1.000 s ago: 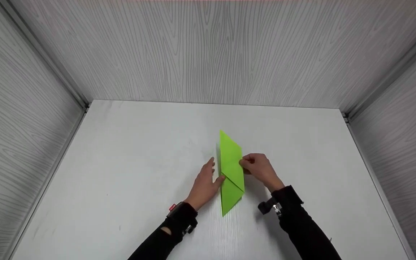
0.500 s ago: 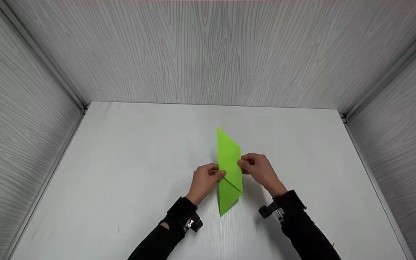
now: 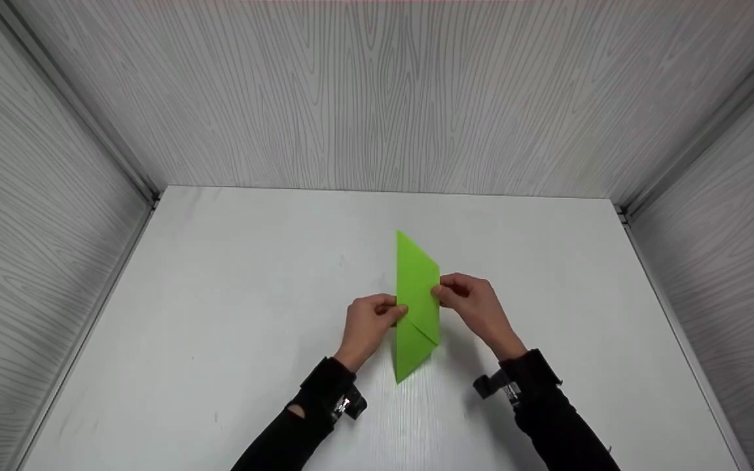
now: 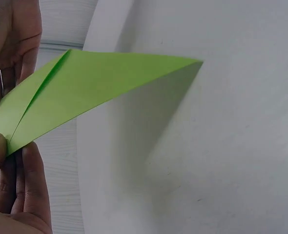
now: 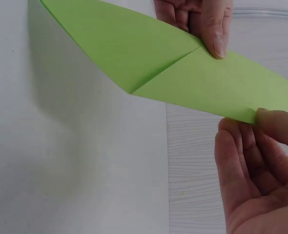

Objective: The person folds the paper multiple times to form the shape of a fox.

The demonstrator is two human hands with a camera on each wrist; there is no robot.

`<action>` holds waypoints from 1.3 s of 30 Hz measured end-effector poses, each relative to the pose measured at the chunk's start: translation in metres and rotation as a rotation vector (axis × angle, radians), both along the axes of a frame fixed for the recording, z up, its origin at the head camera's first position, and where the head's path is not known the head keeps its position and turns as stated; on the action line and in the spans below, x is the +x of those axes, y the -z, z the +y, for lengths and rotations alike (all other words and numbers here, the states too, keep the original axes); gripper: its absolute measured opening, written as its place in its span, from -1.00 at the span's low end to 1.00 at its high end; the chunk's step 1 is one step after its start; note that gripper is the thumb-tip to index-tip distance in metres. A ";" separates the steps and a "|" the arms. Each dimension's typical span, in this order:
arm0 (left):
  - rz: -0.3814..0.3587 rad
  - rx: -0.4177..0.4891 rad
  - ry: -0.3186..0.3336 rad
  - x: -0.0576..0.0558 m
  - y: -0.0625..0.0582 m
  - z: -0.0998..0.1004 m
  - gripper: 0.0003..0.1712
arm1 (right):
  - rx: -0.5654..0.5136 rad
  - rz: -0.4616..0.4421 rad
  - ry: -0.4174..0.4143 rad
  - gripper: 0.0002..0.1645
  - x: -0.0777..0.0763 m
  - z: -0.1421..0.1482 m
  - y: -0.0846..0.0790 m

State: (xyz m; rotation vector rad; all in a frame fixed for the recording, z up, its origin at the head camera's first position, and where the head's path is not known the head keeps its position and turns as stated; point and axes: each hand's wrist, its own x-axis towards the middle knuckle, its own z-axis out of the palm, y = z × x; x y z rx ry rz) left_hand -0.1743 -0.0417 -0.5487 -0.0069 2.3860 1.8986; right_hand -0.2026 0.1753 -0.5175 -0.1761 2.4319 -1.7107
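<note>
A folded sheet of bright green paper (image 3: 417,288), shaped like a long slanted parallelogram with a diagonal fold line, is held between both hands. My left hand (image 3: 369,322) pinches its left edge near the middle, thumb on top and fingers underneath. On the opposite edge, a little higher up, my right hand (image 3: 475,304) pinches it between thumb and fingers. In the left wrist view the paper's (image 4: 105,78) pointed end stands above the white surface and casts a shadow. The right wrist view shows the diagonal flap edge across the paper (image 5: 183,68) beside the left thumb.
The white tabletop (image 3: 252,261) spreads around the hands. Grey wood-grain panels (image 3: 377,98) enclose it at the back and both sides. A small camera is strapped to each black-sleeved wrist.
My left hand, first with fingers extended beside the paper, has curled in and now pinches its left edge. My right hand keeps its pinch and has shifted only slightly.
</note>
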 end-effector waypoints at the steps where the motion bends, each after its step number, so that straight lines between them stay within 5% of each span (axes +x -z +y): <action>1: 0.002 0.000 0.005 0.000 -0.001 0.000 -0.76 | -0.019 0.004 0.014 -0.69 0.000 0.000 -0.001; 7: -0.004 -0.002 0.030 0.003 -0.004 -0.001 -0.77 | -0.125 0.061 0.091 -0.77 -0.002 -0.003 -0.005; 15: 0.022 -0.004 0.060 0.002 -0.007 0.002 -0.78 | -0.037 0.229 0.151 -0.85 -0.002 -0.006 -0.008; 24: 0.014 0.025 0.022 0.000 -0.008 0.002 -0.77 | -0.102 0.136 0.132 -0.81 -0.001 -0.003 -0.001; 32: 0.025 0.042 0.032 0.002 -0.006 0.003 -0.78 | -0.053 0.193 0.110 -0.84 0.001 -0.004 -0.001; 39: 0.040 0.017 0.006 0.000 -0.009 -0.001 -0.76 | -0.045 0.141 0.094 -0.78 0.003 -0.001 0.003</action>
